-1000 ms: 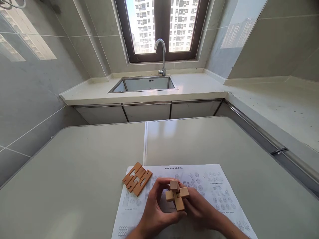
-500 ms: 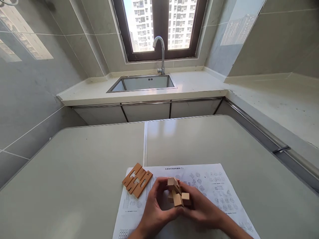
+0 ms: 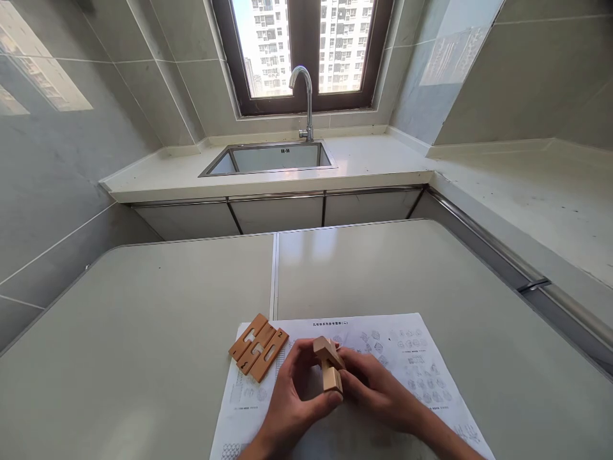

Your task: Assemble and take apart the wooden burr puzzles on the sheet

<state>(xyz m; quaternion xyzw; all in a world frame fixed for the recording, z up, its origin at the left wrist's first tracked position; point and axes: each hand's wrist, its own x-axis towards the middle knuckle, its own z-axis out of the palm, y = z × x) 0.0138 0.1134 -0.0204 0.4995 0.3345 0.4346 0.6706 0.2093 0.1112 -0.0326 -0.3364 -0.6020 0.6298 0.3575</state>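
Note:
Both hands are on a light wooden interlocking puzzle [image 3: 330, 378], held above a printed paper sheet [image 3: 383, 396]. My left hand [image 3: 292, 396] curls round its left side, with the thumb pressed on the lower front block and the fingers behind. My right hand [image 3: 376, 386] grips the puzzle from the right, its fingertips closed against the blocks and hiding that side. A slanted block shows on top, and a squared block end sticks out towards me below it. To the left, flat brown wooden pieces [image 3: 259, 348] with cut-out slots and numbers lie side by side, partly on the sheet's corner.
The sheet carries small line diagrams and lies on a pale table [image 3: 143, 332] with a seam [image 3: 274, 275] down its middle. Beyond the table are a white counter [image 3: 368, 153], a sink [image 3: 268, 171] and a tap [image 3: 309, 102] below a window.
The puzzle has turned in my hands, and fewer block ends show on its right. My right fingers have shifted over that side. The whole view has moved slightly.

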